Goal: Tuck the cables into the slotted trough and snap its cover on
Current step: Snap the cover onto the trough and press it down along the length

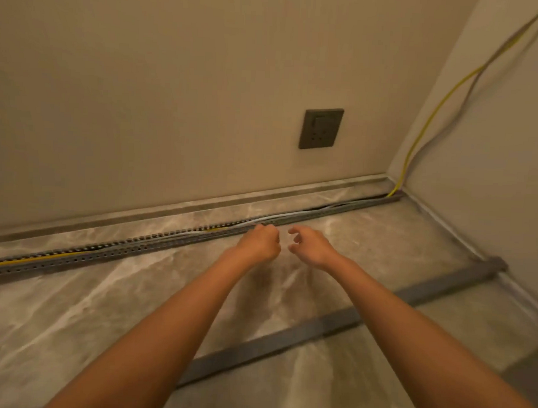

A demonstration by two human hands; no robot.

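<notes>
Grey slotted trough [155,245]; left hand [260,242] pinching cables [270,224], right hand [310,244] half-curled, empty.

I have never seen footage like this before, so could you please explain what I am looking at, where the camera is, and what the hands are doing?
There is no machine here: a person wears one wide camera on the head, looking forward and down, so you see their own two bare arms. The left hand is curled at the slotted trough, a long grey channel lying on the marble floor near the wall. It seems to press the cables, one of them yellow, down into the channel; whether it grips anything is hard to tell. The right hand hovers beside it, fingers loosely open, holding nothing. The long grey strip nearer the person is probably the cover, not yet fitted. A dark wall socket sits above.
</notes>
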